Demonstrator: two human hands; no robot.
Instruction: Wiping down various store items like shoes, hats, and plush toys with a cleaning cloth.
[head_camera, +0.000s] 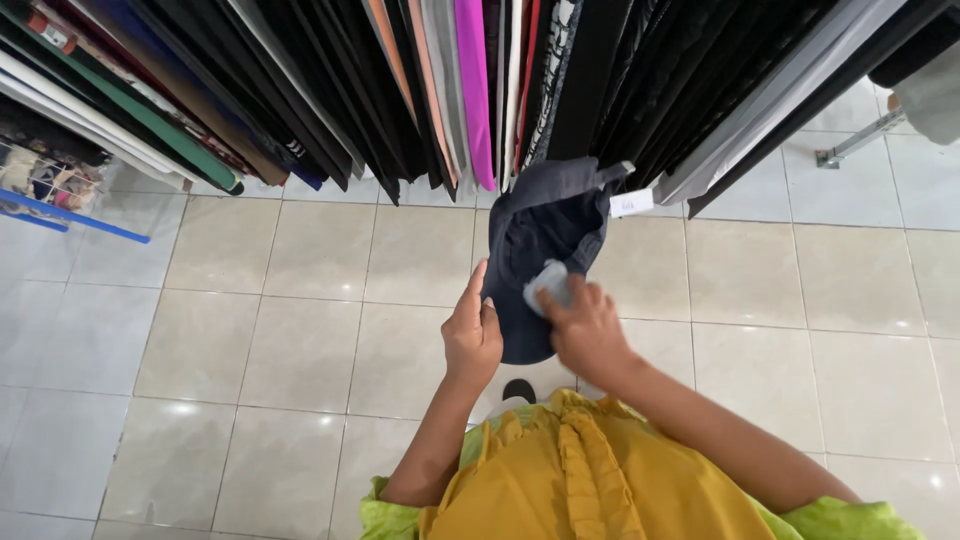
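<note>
A dark navy cap (540, 235) hangs upside down in front of me, its inside facing up. My left hand (472, 335) grips the cap's left edge near the brim. My right hand (588, 330) reaches into the cap and pinches a pale crumpled piece of paper or plastic (549, 285) inside it. A small white tag (631, 203) sticks out from the cap's upper right side. I wear a yellow ruffled top with green sleeves.
A dense rack of hanging garments (450, 80), mostly black with pink, green and white ones, fills the top. Glossy beige floor tiles (300, 330) lie below. A blue-railed wire basket (50, 185) stands far left; a metal rack foot (850, 145) at the right.
</note>
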